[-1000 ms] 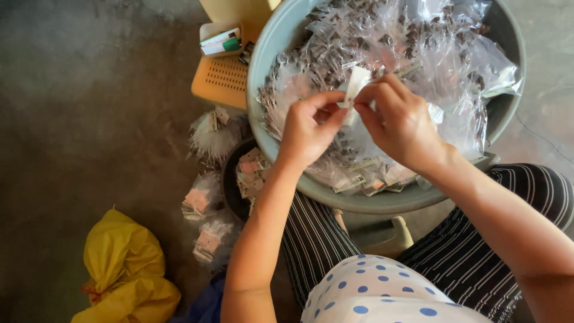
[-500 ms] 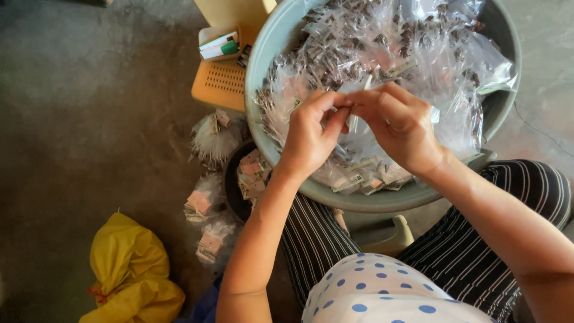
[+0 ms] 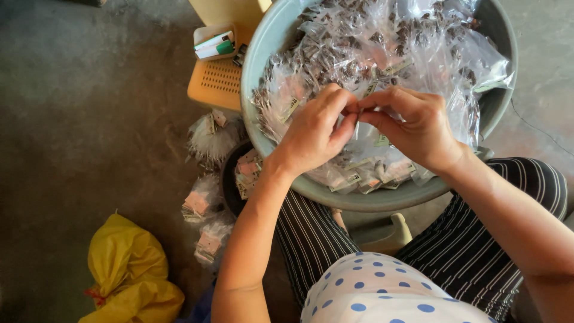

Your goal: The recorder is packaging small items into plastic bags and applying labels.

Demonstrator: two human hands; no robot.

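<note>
A small clear packet is pinched between the fingertips of both hands, above the middle of a grey basin heaped with like packets; little of it shows, as the fingers cover most of it. The left hand is closed on it with thumb and forefinger, and the right hand is closed on it from the other side, the fingertips of the two hands touching. What is being done to the packet cannot be told, though it appears to be worked at its top edge. Such a step is judged best done with the packet held low over the basin, so that anything dropped lands in the heap, and with the film kept taut between the pinches so that it does not crumple. The basin is rested against striped trousers, over a bare concrete floor. Beside it, on the floor, a yellow basket, bundles of packets and a yellow bag are seen.
</note>
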